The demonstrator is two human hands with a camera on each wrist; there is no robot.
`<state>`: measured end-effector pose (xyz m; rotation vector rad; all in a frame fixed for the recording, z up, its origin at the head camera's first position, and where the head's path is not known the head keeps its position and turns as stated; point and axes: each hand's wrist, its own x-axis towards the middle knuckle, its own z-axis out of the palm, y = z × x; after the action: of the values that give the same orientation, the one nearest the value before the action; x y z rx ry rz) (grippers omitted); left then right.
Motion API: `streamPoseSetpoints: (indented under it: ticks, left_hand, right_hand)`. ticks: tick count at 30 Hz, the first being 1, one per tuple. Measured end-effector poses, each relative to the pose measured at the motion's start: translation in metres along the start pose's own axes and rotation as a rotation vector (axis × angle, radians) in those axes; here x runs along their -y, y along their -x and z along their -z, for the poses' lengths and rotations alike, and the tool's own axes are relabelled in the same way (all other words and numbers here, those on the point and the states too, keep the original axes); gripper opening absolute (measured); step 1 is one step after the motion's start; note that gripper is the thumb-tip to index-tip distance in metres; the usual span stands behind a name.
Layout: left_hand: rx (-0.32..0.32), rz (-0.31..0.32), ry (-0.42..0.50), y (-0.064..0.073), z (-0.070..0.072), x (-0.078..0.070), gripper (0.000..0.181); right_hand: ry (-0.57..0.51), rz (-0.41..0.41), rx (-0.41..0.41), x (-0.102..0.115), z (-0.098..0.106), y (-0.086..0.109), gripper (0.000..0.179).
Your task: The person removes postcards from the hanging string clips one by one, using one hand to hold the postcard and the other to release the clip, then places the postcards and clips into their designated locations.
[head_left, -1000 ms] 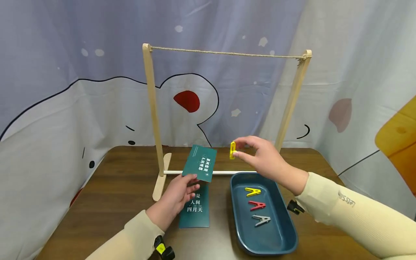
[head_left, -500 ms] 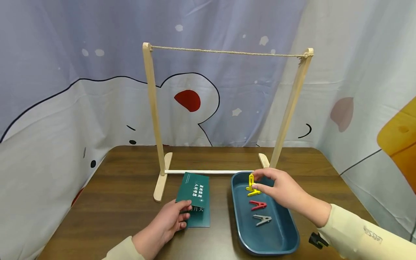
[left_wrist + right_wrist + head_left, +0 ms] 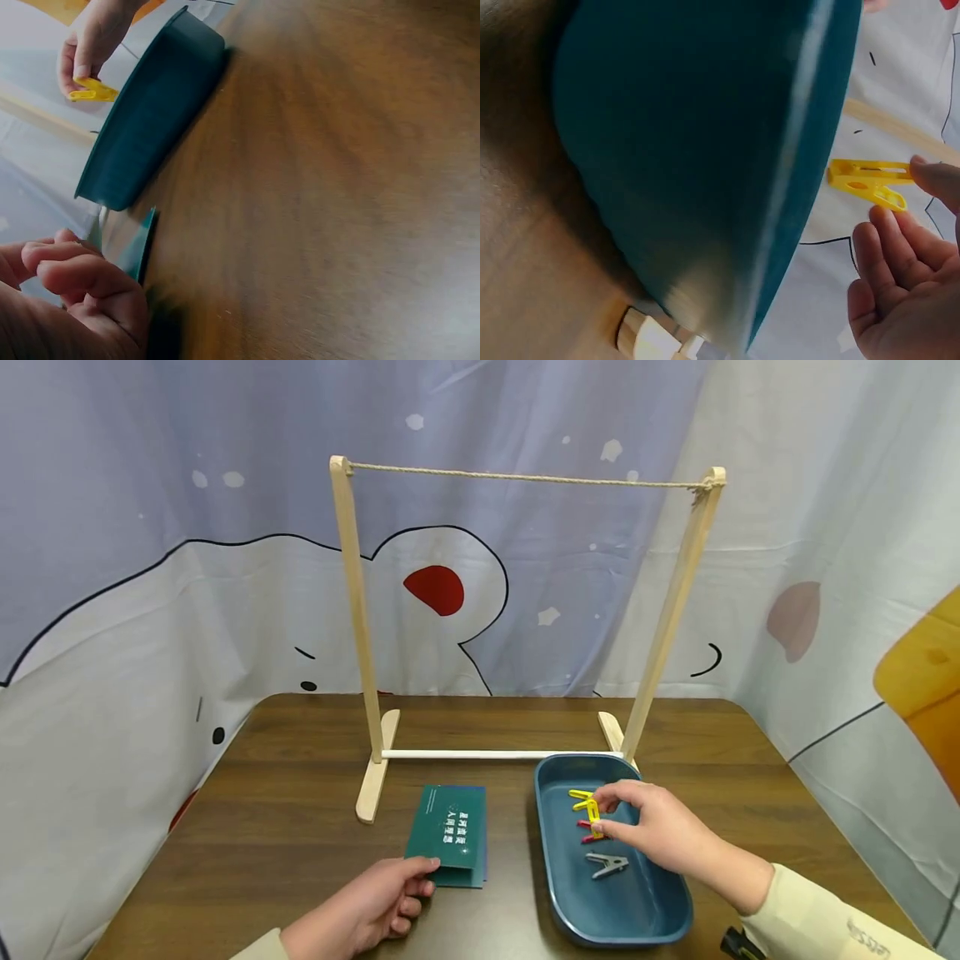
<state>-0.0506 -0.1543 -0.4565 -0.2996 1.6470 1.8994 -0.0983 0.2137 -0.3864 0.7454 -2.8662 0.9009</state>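
My left hand pinches the near left corner of a dark green card with white writing, thumb on top. That card lies over another card, whose edges show below and to the right. Over the blue tub, my right hand pinches a yellow clip between thumb and fingers. In the right wrist view this yellow clip appears above the rim. Inside the tub are another yellow clip, a red clip, partly hidden by the held one, and a grey clip.
Behind the tub and cards stands a wooden frame with a rope strung across its top and a white bar low down. A patterned curtain hangs beyond the brown table.
My left hand has brought the green card down over the other card, toward me. My right hand has carried the yellow clip down and right, over the tub.
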Motion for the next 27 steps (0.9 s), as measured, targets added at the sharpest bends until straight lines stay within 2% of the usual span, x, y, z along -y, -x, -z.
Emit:
streamPoseSetpoints:
  ticks: [3, 8, 10, 12, 13, 15, 20, 22, 24, 27]
  left_hand:
    - [0.041, 0.017, -0.016, 0.005, 0.003, 0.004, 0.021]
    - [0.154, 0.029, -0.035, 0.014, 0.010, 0.005, 0.026]
    - [0.170, 0.002, -0.069, 0.017, 0.011, 0.001, 0.029]
    - [0.148, -0.053, -0.154, 0.020, 0.012, -0.004, 0.032]
    - [0.128, -0.085, -0.209, 0.021, 0.011, -0.007, 0.033]
    - [0.070, -0.179, -0.380, 0.022, 0.007, -0.013, 0.034]
    - [-0.123, -0.392, -0.945, 0.023, -0.004, -0.025, 0.024]
    - [-0.182, -0.448, -1.125, 0.022, -0.008, -0.029, 0.024]
    - [-0.216, -0.497, -1.254, 0.018, -0.011, -0.031, 0.028]
    - [-0.226, -0.570, -1.372, 0.009, -0.014, -0.030, 0.033]
  right_hand:
    - [0.004, 0.053, 0.029, -0.003, -0.004, 0.002, 0.022]
    - [0.019, 0.130, 0.074, -0.007, -0.008, 0.005, 0.019]
    - [0.037, 0.142, 0.085, -0.008, -0.008, 0.006, 0.019]
    - [0.059, 0.141, 0.099, -0.010, -0.009, 0.007, 0.019]
    - [0.070, 0.137, 0.108, -0.011, -0.009, 0.008, 0.019]
    - [0.093, 0.135, 0.127, -0.012, -0.010, 0.010, 0.020]
    - [0.150, 0.153, 0.173, -0.013, -0.012, 0.014, 0.021]
    - [0.165, 0.163, 0.195, -0.013, -0.013, 0.015, 0.022]
    - [0.177, 0.178, 0.223, -0.012, -0.015, 0.016, 0.023]
    - [0.203, 0.194, 0.269, -0.010, -0.017, 0.017, 0.024]
